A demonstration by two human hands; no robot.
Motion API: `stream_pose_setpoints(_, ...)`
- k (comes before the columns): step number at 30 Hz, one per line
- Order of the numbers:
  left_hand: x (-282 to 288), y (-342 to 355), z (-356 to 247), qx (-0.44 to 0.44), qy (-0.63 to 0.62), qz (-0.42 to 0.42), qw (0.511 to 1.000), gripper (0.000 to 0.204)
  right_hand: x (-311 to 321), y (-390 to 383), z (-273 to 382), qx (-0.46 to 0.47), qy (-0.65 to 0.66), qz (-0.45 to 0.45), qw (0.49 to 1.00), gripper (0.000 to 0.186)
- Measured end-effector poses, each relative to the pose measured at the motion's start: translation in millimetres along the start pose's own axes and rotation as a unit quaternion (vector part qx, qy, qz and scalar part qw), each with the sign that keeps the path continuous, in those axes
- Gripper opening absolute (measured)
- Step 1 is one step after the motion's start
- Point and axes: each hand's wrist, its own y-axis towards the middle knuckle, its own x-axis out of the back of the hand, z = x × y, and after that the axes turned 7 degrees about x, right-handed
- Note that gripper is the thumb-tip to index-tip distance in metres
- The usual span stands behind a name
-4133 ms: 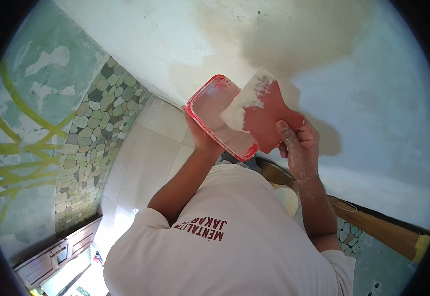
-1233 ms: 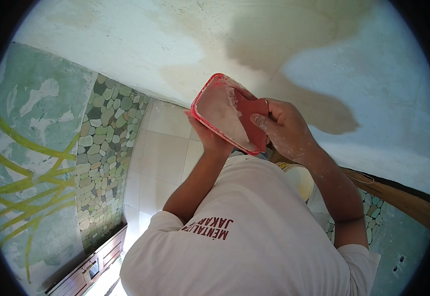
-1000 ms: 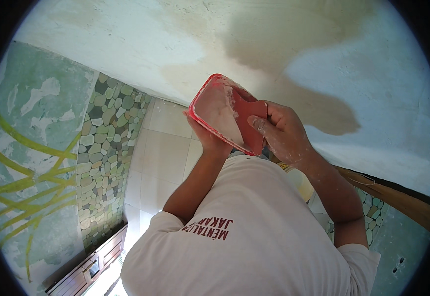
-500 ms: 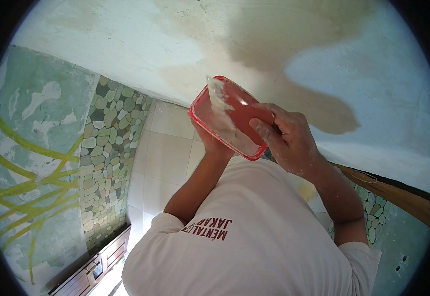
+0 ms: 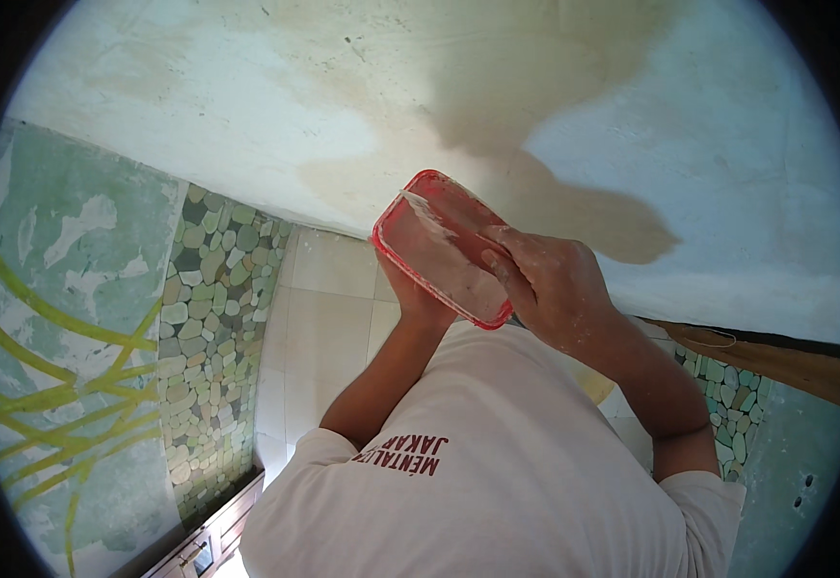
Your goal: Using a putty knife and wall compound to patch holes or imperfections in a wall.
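A red rectangular plastic tub [image 5: 402, 252] is tilted in front of my chest, with pale wet putty [image 5: 449, 270] spread inside. My left hand [image 5: 418, 287] grips it from below; most of its fingers are hidden behind the tub. In my right hand [image 5: 557, 289] is a flat reddish putty scraper [image 5: 466, 214], pinched between thumb and fingers. Its blade lies over the tub's opening along the upper side, and a streak of putty clings to its edge. Specks of putty dot my right hand and wrist.
Ahead rises a pale wall [image 5: 343, 116] with beige damp-looking patches and my shadow. Pebble-patterned tiling [image 5: 213, 318] and a green painted wall [image 5: 73, 241] with yellow bands stand at left. Cream floor tiles [image 5: 328, 318] lie below. A brown wooden strip [image 5: 786, 371] runs at right.
The scraper has dropped lower into the tub, and less putty shows on its blade. Both hands and the tub sit slightly lower in view; the wall has shifted a little too.
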Motion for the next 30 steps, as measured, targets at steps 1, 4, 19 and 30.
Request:
stream_pose_setpoints(1,2,0,2,0.01,0.023,-0.015,1.0,0.049,3,-2,1,-0.001,-0.002,-0.003,1.0,0.023)
stream_pose_setpoints(4,0,0,5,0.037,0.018,-0.018,0.999,0.052,13,-7,5,-0.012,-0.032,0.006,0.999,0.024)
stream_pose_setpoints(19,-13,13,37,0.056,0.151,0.063,0.985,0.068,36,-53,13,-0.068,-0.121,-0.091,0.986,0.026)
stream_pose_setpoints(30,-22,20,69,0.127,0.13,0.149,0.972,0.061,45,-90,24,-0.175,0.054,-0.155,0.971,0.022)
